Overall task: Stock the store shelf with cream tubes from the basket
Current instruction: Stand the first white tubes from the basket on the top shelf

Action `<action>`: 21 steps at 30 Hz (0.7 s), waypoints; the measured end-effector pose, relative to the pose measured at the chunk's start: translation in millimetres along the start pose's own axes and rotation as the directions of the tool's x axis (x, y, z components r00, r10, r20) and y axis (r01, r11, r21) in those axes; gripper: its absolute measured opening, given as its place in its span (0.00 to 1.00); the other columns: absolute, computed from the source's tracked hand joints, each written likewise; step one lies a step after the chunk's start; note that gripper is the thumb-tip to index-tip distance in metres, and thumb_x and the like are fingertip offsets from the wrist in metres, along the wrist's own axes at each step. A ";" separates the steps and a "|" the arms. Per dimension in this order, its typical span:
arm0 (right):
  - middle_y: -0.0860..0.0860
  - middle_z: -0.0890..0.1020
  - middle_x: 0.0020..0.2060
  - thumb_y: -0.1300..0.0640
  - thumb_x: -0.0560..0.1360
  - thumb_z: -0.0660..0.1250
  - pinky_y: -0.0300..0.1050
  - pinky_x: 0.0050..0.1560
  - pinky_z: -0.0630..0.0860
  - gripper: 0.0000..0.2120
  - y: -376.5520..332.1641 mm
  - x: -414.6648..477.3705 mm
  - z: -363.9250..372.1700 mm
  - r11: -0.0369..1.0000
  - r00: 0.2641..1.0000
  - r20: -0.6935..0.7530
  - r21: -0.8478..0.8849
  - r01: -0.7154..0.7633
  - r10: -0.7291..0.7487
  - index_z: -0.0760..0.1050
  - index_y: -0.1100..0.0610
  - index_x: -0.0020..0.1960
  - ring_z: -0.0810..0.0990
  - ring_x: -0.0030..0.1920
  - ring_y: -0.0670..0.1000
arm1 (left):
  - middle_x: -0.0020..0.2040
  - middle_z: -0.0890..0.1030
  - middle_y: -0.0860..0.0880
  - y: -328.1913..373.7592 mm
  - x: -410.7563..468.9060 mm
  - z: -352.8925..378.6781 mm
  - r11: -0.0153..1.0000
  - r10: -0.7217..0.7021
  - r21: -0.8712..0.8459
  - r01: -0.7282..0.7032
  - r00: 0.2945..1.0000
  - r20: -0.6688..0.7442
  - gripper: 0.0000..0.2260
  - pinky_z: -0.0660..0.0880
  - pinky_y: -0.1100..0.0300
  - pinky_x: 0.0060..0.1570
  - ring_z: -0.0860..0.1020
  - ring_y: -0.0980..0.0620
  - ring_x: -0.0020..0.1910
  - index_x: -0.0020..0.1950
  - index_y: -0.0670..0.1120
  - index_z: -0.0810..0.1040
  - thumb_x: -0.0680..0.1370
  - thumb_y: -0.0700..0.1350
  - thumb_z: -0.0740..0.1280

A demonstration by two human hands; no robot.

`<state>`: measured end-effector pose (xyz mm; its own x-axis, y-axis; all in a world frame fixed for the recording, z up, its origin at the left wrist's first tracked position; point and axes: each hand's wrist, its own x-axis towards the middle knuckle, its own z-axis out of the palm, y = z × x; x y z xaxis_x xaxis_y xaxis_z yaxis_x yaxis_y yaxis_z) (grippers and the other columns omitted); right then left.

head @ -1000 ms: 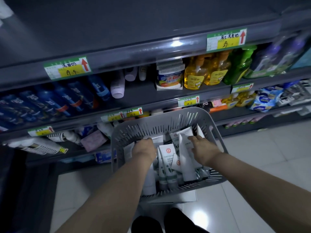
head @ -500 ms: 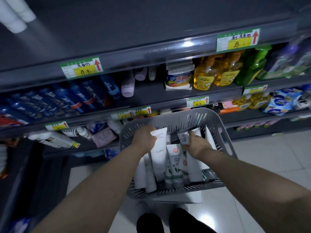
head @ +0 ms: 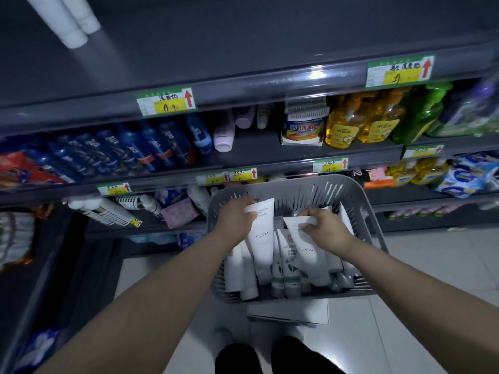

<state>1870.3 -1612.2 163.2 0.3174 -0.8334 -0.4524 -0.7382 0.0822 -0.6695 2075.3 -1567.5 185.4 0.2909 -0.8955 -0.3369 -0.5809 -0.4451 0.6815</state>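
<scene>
Head view: your left hand (head: pixel 234 220) pinches FLORAL tube (head: pixel 263 238), raised higher; right hand (head: pixel 329 229) now apparently grips second tube (head: pixel 305 255).

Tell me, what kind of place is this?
Most likely a shop aisle. The shelves carry green-and-yellow price tags, rows of blue bottles and yellow bottles fill them, and a grey basket holds white cream tubes for stocking.

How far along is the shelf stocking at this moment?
Done: little that shows; two white tubes lie on the top shelf, origin unclear. In hand: left hand grips one FLORAL tube, right hand a second FLORAL tube, both at the grey basket. Left: many tubes lie in it.
</scene>
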 end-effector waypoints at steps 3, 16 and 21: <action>0.55 0.81 0.42 0.60 0.77 0.66 0.45 0.42 0.73 0.02 -15.9 -12.1 -9.6 0.968 0.997 -0.069 0.247 0.034 -0.018 0.76 0.54 0.48 0.78 0.42 0.54 | 0.49 0.81 0.43 4.5 -7.3 -22.8 0.998 0.052 -0.022 -0.054 0.996 -0.067 0.09 0.72 0.60 0.43 0.79 0.44 0.46 0.56 0.41 0.80 0.78 0.37 0.64; 0.54 0.80 0.45 0.62 0.76 0.63 0.46 0.43 0.73 0.08 -183.0 -57.1 29.4 0.914 0.879 -0.345 0.120 0.388 -0.328 0.73 0.49 0.44 0.78 0.42 0.54 | 0.50 0.78 0.47 -13.1 -70.3 -184.2 0.981 0.143 -0.073 -0.181 0.921 -0.363 0.09 0.68 0.57 0.35 0.75 0.47 0.44 0.58 0.45 0.76 0.80 0.40 0.60; 0.52 0.73 0.47 0.60 0.77 0.62 0.48 0.47 0.74 0.05 -251.8 -78.0 73.0 0.879 0.799 -0.366 -0.189 0.437 -0.476 0.73 0.51 0.49 0.77 0.48 0.57 | 0.52 0.80 0.48 -43.6 -94.8 -249.3 0.969 0.211 -0.017 -0.245 0.865 -0.455 0.09 0.70 0.59 0.44 0.77 0.47 0.49 0.55 0.46 0.78 0.78 0.39 0.61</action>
<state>2074.9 -1528.1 324.1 0.3873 -0.9056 0.1729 -0.6228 -0.3953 -0.6752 2262.6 -1462.6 349.7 0.4749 -0.8676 0.1473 -0.6217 -0.2123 0.7539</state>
